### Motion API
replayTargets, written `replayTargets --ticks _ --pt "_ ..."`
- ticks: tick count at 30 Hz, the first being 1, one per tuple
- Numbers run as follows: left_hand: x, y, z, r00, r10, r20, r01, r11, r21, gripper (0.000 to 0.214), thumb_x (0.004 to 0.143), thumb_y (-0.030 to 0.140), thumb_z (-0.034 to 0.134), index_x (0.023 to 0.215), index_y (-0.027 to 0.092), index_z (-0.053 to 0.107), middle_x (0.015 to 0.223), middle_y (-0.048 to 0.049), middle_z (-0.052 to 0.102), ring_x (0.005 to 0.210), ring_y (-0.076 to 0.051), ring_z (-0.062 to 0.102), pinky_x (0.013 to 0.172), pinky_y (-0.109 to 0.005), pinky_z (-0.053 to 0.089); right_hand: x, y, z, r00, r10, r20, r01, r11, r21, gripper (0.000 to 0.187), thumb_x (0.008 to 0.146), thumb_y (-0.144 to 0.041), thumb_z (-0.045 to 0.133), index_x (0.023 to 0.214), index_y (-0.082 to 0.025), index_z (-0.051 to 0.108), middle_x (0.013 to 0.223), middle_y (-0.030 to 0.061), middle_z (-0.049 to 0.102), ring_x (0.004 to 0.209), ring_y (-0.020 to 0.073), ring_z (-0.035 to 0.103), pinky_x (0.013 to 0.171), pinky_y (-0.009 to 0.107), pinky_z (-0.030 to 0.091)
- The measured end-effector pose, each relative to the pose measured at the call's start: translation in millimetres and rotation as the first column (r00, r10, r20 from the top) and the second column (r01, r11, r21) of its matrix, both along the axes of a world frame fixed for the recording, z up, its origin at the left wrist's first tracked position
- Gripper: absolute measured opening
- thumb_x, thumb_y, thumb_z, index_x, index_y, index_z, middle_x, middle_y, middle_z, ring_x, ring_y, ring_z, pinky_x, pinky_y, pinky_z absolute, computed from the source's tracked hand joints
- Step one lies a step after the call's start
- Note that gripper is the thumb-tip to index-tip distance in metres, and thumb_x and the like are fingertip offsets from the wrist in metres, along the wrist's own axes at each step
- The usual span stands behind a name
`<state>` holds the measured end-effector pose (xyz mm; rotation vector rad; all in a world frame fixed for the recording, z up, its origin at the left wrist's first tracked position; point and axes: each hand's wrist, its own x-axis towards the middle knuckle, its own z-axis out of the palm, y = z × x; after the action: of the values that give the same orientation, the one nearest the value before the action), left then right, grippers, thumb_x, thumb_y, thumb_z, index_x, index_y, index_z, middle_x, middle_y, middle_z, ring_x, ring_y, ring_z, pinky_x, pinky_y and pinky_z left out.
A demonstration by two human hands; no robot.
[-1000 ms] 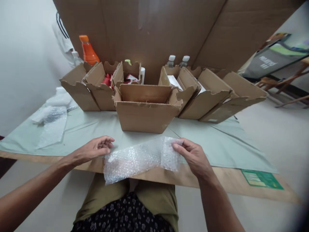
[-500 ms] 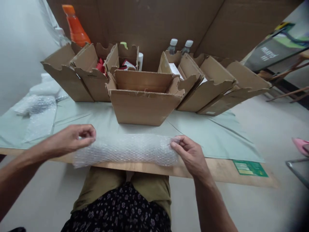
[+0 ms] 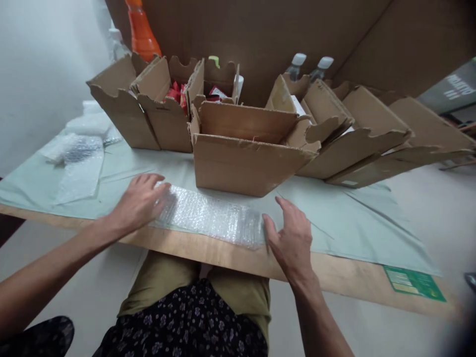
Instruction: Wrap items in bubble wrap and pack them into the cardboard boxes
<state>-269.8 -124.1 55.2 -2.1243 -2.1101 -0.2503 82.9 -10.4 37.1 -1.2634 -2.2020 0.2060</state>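
Observation:
A strip of clear bubble wrap (image 3: 211,214) lies flat on the pale green cloth (image 3: 334,218) near the table's front edge. Over its left end rests my left hand (image 3: 143,201), fingers apart and touching the wrap. My right hand (image 3: 292,235) is just beside the strip's right end, thumb and fingers spread with nothing between them. Directly behind the strip stands a cardboard box (image 3: 249,163) with an open top; no contents show in it from here.
More cardboard bins (image 3: 159,121) stand in a row behind, some holding red packets (image 3: 177,94). An orange bottle (image 3: 144,37) and white-capped bottles (image 3: 297,64) are at the back. Folded bubble wrap (image 3: 82,158) lies at the left. A green label (image 3: 413,282) sits on the wooden edge (image 3: 223,253).
The bubble wrap has gone from held up between both hands to lying on the cloth. My right hand has let go of it, and both hands have opened. The camera view has shifted.

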Motion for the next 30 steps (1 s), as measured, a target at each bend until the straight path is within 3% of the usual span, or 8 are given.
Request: replayTargets --ticks 3,5,9,15,19,22,25,30 --pt "37.1 -22.1 -7.4 0.990 -0.129 0.057 0.126 0.990 0.056 0.034 0.096 0.022 0.051 0.126 0.022 0.068 0.146 -0.0148 0.062 0.139 -0.035 0.053 0.116 -0.058 0.041 -40.6 -16.9 11.9 0.963 0.267 0.028 -0.266 0.963 -0.045 0.042 0.099 -0.025 0.053 0.140 -0.023 0.060 0.143 0.0136 0.064 0.129 0.0324 0.059 0.109 0.058 0.047" --pt "52.2 -27.2 -14.9 0.988 -0.136 0.076 0.133 0.990 0.039 0.039 0.098 0.023 0.050 0.135 0.023 0.064 0.154 -0.0142 0.056 0.146 -0.034 0.047 0.122 -0.060 0.033 -78.5 -28.8 14.0 0.876 0.475 0.084 -0.464 0.877 -0.121 0.044 0.098 -0.020 0.054 0.141 -0.024 0.059 0.154 0.0128 0.056 0.136 0.0319 0.055 0.110 0.056 0.048" --pt "50.2 -27.7 -35.3 0.994 -0.064 0.086 0.073 0.993 -0.098 0.050 0.101 0.039 0.051 0.148 0.022 0.055 0.160 -0.0187 0.048 0.151 -0.041 0.039 0.121 -0.071 0.024 -114.5 -31.8 -3.0 0.744 0.645 0.175 -0.601 0.760 -0.248 0.047 0.099 -0.024 0.058 0.146 -0.017 0.055 0.161 0.0162 0.047 0.149 0.0310 0.043 0.116 0.052 0.044" --pt "39.3 -32.6 -45.2 0.987 -0.091 0.133 0.114 0.978 -0.173 0.060 0.102 0.049 0.049 0.156 0.022 0.045 0.168 -0.0169 0.035 0.157 -0.041 0.028 0.123 -0.071 0.011 -12.1 -20.6 -31.2 0.878 0.407 0.254 -0.354 0.907 -0.229 0.055 0.104 -0.045 0.048 0.156 -0.024 0.046 0.165 0.0098 0.044 0.153 0.0307 0.039 0.121 0.056 0.036" --pt "35.5 -33.7 -40.1 0.974 -0.092 0.207 0.126 0.980 -0.154 0.058 0.102 0.050 0.051 0.155 0.026 0.047 0.169 -0.0135 0.035 0.157 -0.038 0.028 0.126 -0.067 0.014 43.7 -8.4 -25.4 0.942 0.178 0.285 -0.148 0.981 -0.124 0.047 0.105 -0.045 0.039 0.137 -0.021 0.064 0.146 0.0123 0.065 0.141 0.0342 0.054 0.108 0.057 0.045" --pt "17.4 -37.7 -31.7 0.977 0.041 0.210 -0.039 0.999 -0.016 0.052 0.102 0.045 0.048 0.149 0.024 0.053 0.164 -0.0147 0.043 0.155 -0.037 0.033 0.126 -0.062 0.022 39.6 4.9 -17.8 0.968 0.134 0.213 -0.126 0.991 -0.048 0.043 0.102 -0.043 0.041 0.122 -0.020 0.071 0.128 0.0134 0.074 0.131 0.0353 0.061 0.103 0.055 0.047" --pt "-8.7 -43.1 -24.8 0.941 0.284 0.183 -0.305 0.947 0.100 0.050 0.096 0.045 0.052 0.135 0.016 0.064 0.150 -0.0215 0.056 0.145 -0.042 0.044 0.120 -0.062 0.031 11.8 18.1 -14.2 0.963 0.186 0.193 -0.181 0.983 -0.044 0.040 0.099 -0.037 0.044 0.124 -0.018 0.070 0.131 0.0152 0.072 0.126 0.0347 0.063 0.102 0.054 0.048" --pt "-27.6 -41.3 -33.8 0.850 0.478 0.222 -0.498 0.866 0.044 0.035 0.084 0.044 0.061 0.100 0.016 0.074 0.137 -0.0239 0.063 0.140 -0.048 0.045 0.112 -0.066 0.038 -16.2 24.0 -14.6 0.949 0.230 0.215 -0.197 0.967 -0.161 0.029 0.094 -0.035 0.049 0.100 -0.017 0.071 0.128 0.0181 0.071 0.116 0.0370 0.066 0.094 0.055 0.050"
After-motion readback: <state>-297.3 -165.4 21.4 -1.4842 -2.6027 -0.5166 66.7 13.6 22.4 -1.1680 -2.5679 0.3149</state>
